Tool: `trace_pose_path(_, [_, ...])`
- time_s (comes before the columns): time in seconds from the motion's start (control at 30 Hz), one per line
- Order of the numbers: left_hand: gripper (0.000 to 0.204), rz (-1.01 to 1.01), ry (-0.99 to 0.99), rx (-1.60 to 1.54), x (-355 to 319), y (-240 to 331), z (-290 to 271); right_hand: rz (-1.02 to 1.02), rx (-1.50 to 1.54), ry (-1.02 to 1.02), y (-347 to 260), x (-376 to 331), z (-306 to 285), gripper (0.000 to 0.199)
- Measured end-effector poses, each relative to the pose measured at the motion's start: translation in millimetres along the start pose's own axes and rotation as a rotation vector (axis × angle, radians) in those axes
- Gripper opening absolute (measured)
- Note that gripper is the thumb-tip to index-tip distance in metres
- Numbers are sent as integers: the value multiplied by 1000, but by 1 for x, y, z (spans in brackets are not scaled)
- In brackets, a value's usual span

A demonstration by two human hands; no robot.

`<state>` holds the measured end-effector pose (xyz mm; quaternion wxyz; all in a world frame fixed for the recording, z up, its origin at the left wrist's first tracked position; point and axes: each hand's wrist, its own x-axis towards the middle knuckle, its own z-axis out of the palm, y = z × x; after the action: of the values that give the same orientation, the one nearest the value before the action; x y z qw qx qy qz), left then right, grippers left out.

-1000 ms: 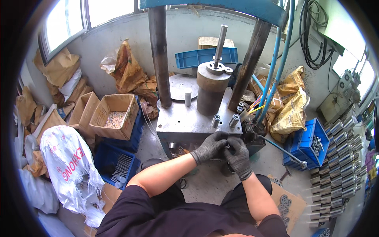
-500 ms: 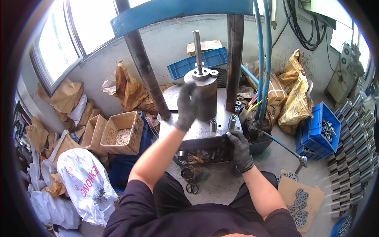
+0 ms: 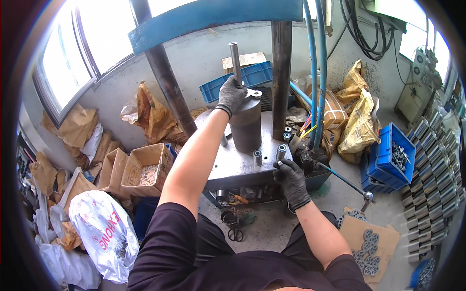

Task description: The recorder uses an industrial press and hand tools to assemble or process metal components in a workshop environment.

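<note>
My gloved left hand (image 3: 232, 95) is closed round the lower part of an upright metal rod (image 3: 235, 59). The rod stands over a thick dark steel cylinder (image 3: 246, 130), and a flat metal part with round eyes (image 3: 256, 93) lies on the cylinder's top. At the front right of the press table (image 3: 228, 169), my gloved right hand (image 3: 291, 182) has its fingers pinched on a small pale metal piece (image 3: 279, 164), whose exact kind I cannot make out. Just beyond those fingers a metal bushing (image 3: 281, 151) stands upright. Another bushing (image 3: 257, 157) stands to its left.
Steel columns (image 3: 281, 77) and a blue crossbeam (image 3: 213, 22) frame the table. Blue hoses (image 3: 322, 72) run down at the right, above a lever (image 3: 342, 182). Cardboard boxes (image 3: 145, 169) stand left; blue crates (image 3: 395, 155) and stacked metal tubes (image 3: 432, 189) stand right.
My left hand has moved from in front of the cylinder up to the rod and closed on it. My right hand stays by the bushing, slightly lower. The whole view has shifted a little.
</note>
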<state>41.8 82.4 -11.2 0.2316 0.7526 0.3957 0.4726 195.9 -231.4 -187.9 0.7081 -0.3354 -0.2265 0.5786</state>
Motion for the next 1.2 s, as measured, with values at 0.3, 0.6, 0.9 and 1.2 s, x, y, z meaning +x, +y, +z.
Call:
trace_pose_path(0.3, [44, -116, 185, -78, -19, 19, -9, -646, -850, -192, -71, 64, 108, 23])
trace_pose_path(0.6, [26, -85, 184, 25, -27, 33, 0, -874, -1552, 2, -95, 199, 146, 30])
trace_pose_path(0.9, [28, 65, 244, -279, -28, 25, 3, -828, -1587, 35, -85, 205, 150, 35])
trace_pose_path(1.2, [60, 278, 593, -1224, -38, 25, 9, -775, -1424, -13, -85, 198, 157, 37])
